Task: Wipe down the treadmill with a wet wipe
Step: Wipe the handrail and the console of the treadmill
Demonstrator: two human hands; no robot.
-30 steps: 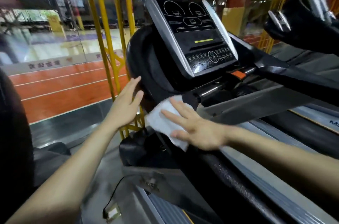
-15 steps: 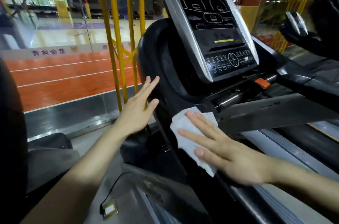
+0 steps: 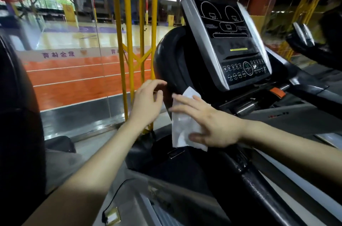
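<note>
Under flat, released right grip [image 3: 212, 124]: wet wipe [image 3: 182, 129] on treadmill arm [image 3: 166, 55], long axis near-far; left grip [image 3: 148, 103] released, just left.

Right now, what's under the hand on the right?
The white wet wipe, pressed flat by the right hand against the treadmill's black frame. The hand covers part of the wipe, so that part can't be seen.

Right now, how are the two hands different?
The right hand lies flat with straight fingers, pressing the white wipe on the treadmill's black frame. The left hand has bent fingers and no wipe. The right hand shows lower in the picture, and the left hand is higher, by the frame's outer edge. Both are bare and reach toward that frame.
</note>
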